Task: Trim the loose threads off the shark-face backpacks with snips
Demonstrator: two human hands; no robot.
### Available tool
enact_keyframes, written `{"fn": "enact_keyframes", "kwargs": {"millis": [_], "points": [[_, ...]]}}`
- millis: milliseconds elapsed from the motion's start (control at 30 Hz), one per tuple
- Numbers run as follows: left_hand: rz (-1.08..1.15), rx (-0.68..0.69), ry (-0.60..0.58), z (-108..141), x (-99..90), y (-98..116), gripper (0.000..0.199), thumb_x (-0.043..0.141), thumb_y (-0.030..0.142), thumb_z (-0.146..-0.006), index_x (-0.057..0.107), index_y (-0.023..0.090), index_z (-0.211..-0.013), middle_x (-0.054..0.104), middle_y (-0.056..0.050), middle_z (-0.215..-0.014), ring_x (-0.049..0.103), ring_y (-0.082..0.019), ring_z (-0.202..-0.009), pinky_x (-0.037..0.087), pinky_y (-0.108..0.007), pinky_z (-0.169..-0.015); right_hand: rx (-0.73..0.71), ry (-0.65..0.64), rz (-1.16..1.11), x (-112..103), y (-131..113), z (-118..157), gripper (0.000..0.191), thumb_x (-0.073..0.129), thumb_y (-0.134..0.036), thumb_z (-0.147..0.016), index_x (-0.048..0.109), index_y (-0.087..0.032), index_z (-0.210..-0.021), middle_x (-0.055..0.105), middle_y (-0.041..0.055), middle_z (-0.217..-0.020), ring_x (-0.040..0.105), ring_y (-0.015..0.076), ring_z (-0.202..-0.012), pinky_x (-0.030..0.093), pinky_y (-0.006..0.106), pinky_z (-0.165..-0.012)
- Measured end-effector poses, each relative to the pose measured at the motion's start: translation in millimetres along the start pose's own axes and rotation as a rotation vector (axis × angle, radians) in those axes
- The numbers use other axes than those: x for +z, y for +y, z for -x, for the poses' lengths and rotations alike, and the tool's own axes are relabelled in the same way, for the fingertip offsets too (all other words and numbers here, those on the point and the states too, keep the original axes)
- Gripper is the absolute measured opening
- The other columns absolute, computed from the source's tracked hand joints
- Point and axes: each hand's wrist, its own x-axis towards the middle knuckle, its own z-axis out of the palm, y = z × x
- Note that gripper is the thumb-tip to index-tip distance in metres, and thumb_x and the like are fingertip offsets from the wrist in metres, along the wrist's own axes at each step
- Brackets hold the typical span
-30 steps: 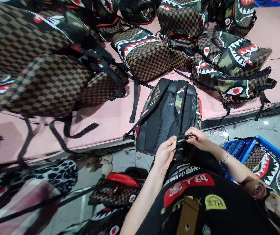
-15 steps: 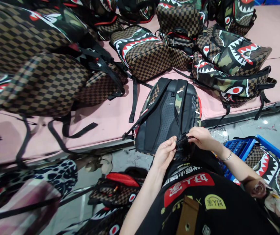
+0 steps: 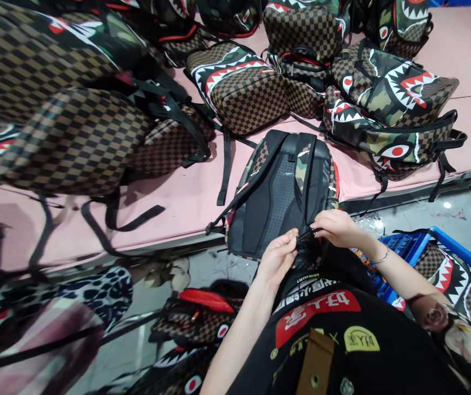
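A backpack point(image 3: 274, 192) lies back side up at the edge of the pink table, its black padded back and shoulder straps showing and its lower end toward my body. At its lower right corner, my left hand point(image 3: 336, 227) pinches a black strap point(image 3: 307, 235). My right hand point(image 3: 281, 252) is closed at the same strap, just to the left, with thumb and fingers pressed together. The two hands are a short gap apart. Small details of the strap between the fingers are too dark to make out.
Several checkered shark-face backpacks point(image 3: 243, 88) lie on the pink table point(image 3: 194, 203). A blue crate point(image 3: 461, 249) with a backpack stands on the floor at right. More bags point(image 3: 206, 307) are below at left, near a person in leopard-print and pink cloth point(image 3: 112, 296).
My left hand has shifted slightly up and left along the strap. My right hand stays almost in place. At the far left, the other person's clothing has moved a little.
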Motion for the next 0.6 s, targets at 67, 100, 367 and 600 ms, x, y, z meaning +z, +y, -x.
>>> {"fn": "enact_keyframes", "kwargs": {"millis": [67,100,367,600], "points": [[0.003,-0.004,-0.004,0,0.2,1,0.028,0.077,0.014,-0.058,0.067,0.009,-0.084,0.064,-0.006,-0.085,0.060,-0.012,-0.076,0.046,-0.019,-0.072,-0.007,-0.001,-0.005,1,1,0,0.028,0.040,-0.036,-0.092,0.059,-0.016,-0.091,0.062,0.0084,-0.084,0.056,0.0170,-0.077,0.043,0.028,-0.067],[0.004,-0.007,-0.001,0,0.0,1,0.029,0.077,0.014,-0.058,0.067,0.009,-0.084,0.064,-0.005,-0.084,0.059,-0.012,-0.076,0.046,-0.019,-0.072,-0.009,-0.003,-0.003,1,1,0,0.027,0.040,-0.036,-0.092,0.059,-0.016,-0.091,0.062,0.0083,-0.084,0.056,0.0170,-0.077,0.043,0.027,-0.067],[-0.023,0.024,0.042,-1,-0.4,-1,0.025,0.076,0.013,-0.059,0.068,0.009,-0.082,0.062,-0.005,-0.085,0.058,-0.010,-0.073,0.044,-0.018,-0.067,-0.015,-0.078,0.151,-9,-1,2,0.023,0.044,-0.035,-0.090,0.059,-0.017,-0.092,0.062,0.0065,-0.087,0.055,0.0162,-0.076,0.037,0.027,-0.063],[-0.047,0.035,0.063,1,0.8,0,0.027,0.077,0.014,-0.058,0.068,0.010,-0.083,0.062,-0.005,-0.085,0.058,-0.010,-0.073,0.044,-0.018,-0.067,-0.069,-0.170,0.238,-21,-7,-9,0.019,0.043,-0.030,-0.091,0.058,-0.018,-0.089,0.062,0.0052,-0.084,0.054,0.0159,-0.073,0.032,0.029,-0.060]]}}
